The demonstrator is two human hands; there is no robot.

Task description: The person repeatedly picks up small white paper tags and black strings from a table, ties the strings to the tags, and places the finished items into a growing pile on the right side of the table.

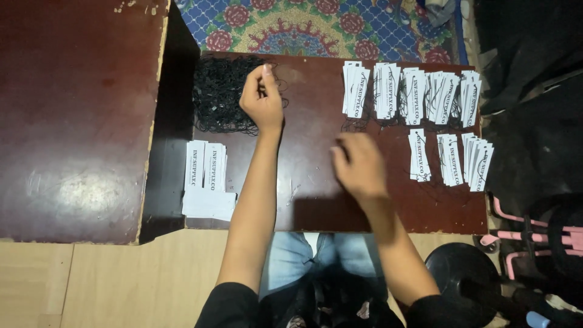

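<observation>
You sit at a dark red desk (316,200) (its finish scuffed), your left hand (262,97) pinching strands from the black string pile (220,94) at the far edge. Your right hand (359,165), blurred, hovers loosely curled and empty beside white tag bundles (419,91). More loose tags (206,176) lie left; a floral rug (316,27) shows beyond.

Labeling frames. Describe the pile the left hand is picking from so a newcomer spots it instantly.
On the dark red-brown table, look at the far left corner, just under the patterned rug's edge. The tangled heap of black strings lies there, the left hand pinching at its right side. Unlike the white paper tags nearby, it is a loose black mass.
</observation>
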